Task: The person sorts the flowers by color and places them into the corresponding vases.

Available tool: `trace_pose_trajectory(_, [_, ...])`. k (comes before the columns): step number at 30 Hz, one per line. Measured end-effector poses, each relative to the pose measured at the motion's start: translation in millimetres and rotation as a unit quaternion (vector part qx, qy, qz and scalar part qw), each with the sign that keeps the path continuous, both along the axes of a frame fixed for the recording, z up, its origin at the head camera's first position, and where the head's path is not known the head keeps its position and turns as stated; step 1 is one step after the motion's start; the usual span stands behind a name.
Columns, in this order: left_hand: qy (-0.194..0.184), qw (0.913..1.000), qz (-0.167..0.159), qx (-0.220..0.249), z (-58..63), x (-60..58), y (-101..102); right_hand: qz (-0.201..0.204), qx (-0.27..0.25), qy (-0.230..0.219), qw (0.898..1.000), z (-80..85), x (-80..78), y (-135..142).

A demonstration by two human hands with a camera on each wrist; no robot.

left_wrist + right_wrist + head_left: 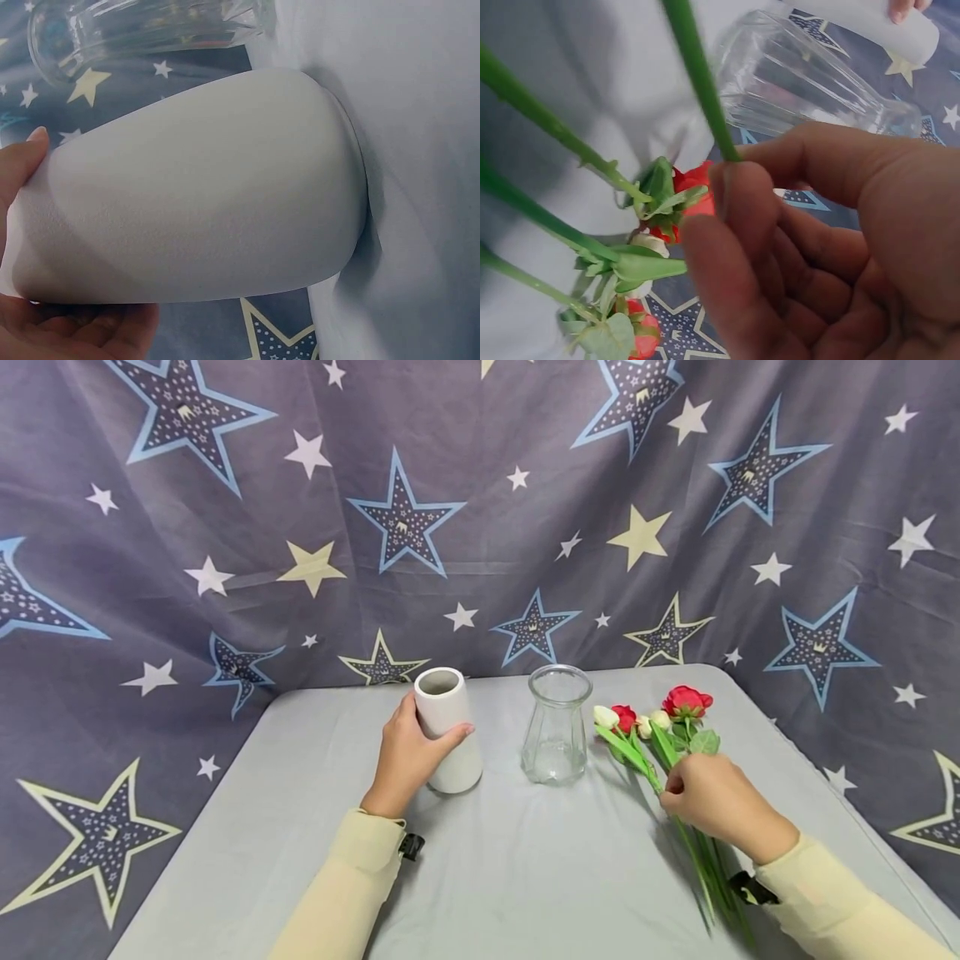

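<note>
The vase [456, 760] is stood on the table [510, 860], left of the jar [555, 760], and is gripped near its upper part by the left hand [408, 756]: the thumb is laid across the near side, the fingers are bent round the other, and they are spread only as far as its girth. It is probably held so to be steadied while its mouth is left uncovered. Its long axis is kept close to vertical, mouth up. At the table's right side, a green stem [701, 79] is pinched by the right hand [720, 802] between thumb and forefinger, with the tips closed tightly and the other fingers folded in. A thin stem seems best managed by such a pinch, and its neighbours are left untouched by it. The stem is aimed with its lower end toward the person and its long axis slanted away and leftward, apparently to the white tulip [606, 718]; the join is hidden by the hand. The rose [686, 702] is pointed toward the backdrop [450, 602].
</note>
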State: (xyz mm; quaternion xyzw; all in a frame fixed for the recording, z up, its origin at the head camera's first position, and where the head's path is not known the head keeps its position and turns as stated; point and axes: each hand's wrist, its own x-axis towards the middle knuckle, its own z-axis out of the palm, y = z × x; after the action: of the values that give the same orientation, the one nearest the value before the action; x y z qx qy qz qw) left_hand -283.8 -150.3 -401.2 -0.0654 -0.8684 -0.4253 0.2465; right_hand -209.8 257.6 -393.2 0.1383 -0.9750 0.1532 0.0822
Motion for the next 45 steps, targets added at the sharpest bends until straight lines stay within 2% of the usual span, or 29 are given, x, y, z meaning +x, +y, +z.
trace_pose_trajectory(6, [-0.002,1.0,0.0,-0.001,1.1,0.6,0.4,-0.006,-0.014,0.007,1.0,10.9,-2.1,0.2])
trace_pose_trajectory(17, [0.002,1.0,-0.001,-0.009,1.6,0.2,-2.2,-0.012,-0.027,0.051,0.998,27.0,-1.1,-2.6])
trace_pose_trajectory(22, [-0.012,0.9998,-0.002,-0.015,3.2,1.1,-4.1,-0.008,-0.042,0.08,0.996,35.1,-2.6,-7.1])
trace_pose_trajectory(31, [-0.036,0.9991,-0.01,-0.02,5.4,1.3,-4.2,-0.003,-0.054,0.09,0.994,49.0,-2.5,-15.3])
trace_pose_trajectory(40, [-0.063,0.9977,-0.01,-0.021,-1.2,1.4,-3.1,0.002,-0.074,0.113,0.991,53.9,-2.2,-22.3])
trace_pose_trajectory(45, [-0.06,0.998,-0.012,-0.018,0.4,3.1,-2.2,0.001,-0.079,0.137,0.987,57.0,-3.7,-27.5])
